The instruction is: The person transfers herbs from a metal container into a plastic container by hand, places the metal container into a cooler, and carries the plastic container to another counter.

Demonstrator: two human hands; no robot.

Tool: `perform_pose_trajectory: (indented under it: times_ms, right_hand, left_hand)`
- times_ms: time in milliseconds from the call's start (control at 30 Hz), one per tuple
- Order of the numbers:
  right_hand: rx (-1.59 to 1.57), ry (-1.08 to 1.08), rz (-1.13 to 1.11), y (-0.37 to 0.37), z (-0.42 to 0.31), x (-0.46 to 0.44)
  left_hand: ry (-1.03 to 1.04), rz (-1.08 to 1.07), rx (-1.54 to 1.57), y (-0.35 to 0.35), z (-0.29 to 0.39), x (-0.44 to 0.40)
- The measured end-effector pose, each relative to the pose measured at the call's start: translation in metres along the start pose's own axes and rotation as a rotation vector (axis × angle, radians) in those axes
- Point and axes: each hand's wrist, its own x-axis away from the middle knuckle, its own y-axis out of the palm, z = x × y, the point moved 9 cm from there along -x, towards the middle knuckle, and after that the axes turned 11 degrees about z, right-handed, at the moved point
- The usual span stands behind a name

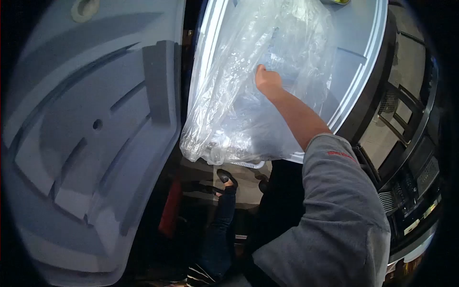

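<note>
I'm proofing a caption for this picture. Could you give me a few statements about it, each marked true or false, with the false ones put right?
1. The plastic is clear. True.
2. The right hand is against the panel on the left side of the picture. False: it is over the plastic.
3. The panel has a round hole. True.
4. The sleeve is bright yellow. False: it is grey.
5. A dark shoe shows below the plastic in the picture. True.

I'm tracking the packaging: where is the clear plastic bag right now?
In the head view, the clear plastic bag lies at upper centre on the pale rimmed surface, right of the large grey-blue panel, with the right hand over it.
</note>
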Motion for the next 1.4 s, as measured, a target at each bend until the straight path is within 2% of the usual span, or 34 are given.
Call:
perform_pose_trajectory:
  times_ms: [67,100,167,267,400,533,667,767,833,900,967,1067,1133,1233,1300,1333,1367,1400]
  right_hand:
    - [-0.249,0.538,0.022,-0.034,0.016,0.031]
    - [-0.255,0.547,0.021,-0.028,0.03,0.039]
    - [0.039,0.023,-0.198,-0.004,0.028,0.041]
    - [0.114,-0.091,-0.134,-0.031,0.005,0.067]
    - [0.034,-0.069,-0.15,-0.008,-0.003,0.05]
    - [-0.013,-0.182,-0.15,-0.022,-0.006,0.078]
    - [-0.083,-0.274,-0.18,-0.047,-0.043,0.105]
    - [-0.173,-0.335,-0.193,-0.038,-0.041,0.103]
    - [-0.234,-0.373,-0.27,-0.04,-0.041,0.107]
    - [-0.284,-0.416,-0.341,-0.044,-0.042,0.103]
    - [-0.459,-0.307,-0.632,-0.031,-0.04,0.111]
    - [-0.376,-0.413,-0.75,-0.062,-0.038,0.121]
    - [-0.357,-0.413,-0.765,-0.098,-0.031,0.127]
    - [-0.328,-0.407,-0.751,-0.146,-0.015,0.135]
    - [-0.307,-0.417,-0.703,-0.175,-0.001,0.136]
    - [-0.244,-0.483,-0.691,-0.184,0.008,0.136]
    - [-0.172,-0.554,-0.675,-0.197,0.016,0.135]
    - [-0.156,-0.536,-0.613,-0.214,0.026,0.135]
  left_hand:
    - [-0.016,0.004,0.021,0.0,-0.002,-0.002]
    - [-0.019,0.001,0.026,-0.001,-0.001,-0.004]
    - [-0.041,0.0,0.046,-0.003,-0.005,-0.008]
    - [-0.083,0.02,0.08,-0.006,-0.01,-0.011]
    - [-0.119,0.041,0.116,-0.013,-0.014,-0.015]
    - [-0.172,0.045,0.146,-0.019,-0.019,-0.022]
    - [-0.351,0.061,0.195,-0.027,-0.036,-0.025]
    - [-0.476,0.046,0.23,-0.037,-0.053,-0.031]
    - [-0.193,0.09,0.227,-0.042,-0.053,-0.05]
    - [-0.166,0.074,0.178,-0.039,-0.036,-0.041]
    - [-0.112,0.035,0.074,-0.032,-0.01,-0.028]
    - [0.354,0.04,-0.143,-0.049,-0.04,-0.047]
    - [0.221,0.017,-0.159,-0.055,-0.074,-0.054]
    - [0.045,-0.073,-0.34,-0.055,-0.11,-0.055]
    - [0.137,0.053,0.174,-0.043,-0.053,-0.045]
    - [0.165,0.053,0.326,-0.032,0.019,-0.031]
    - [0.069,-0.036,0.4,-0.024,0.022,-0.031]
    - [0.143,-0.025,0.348,-0.026,0.016,-0.036]
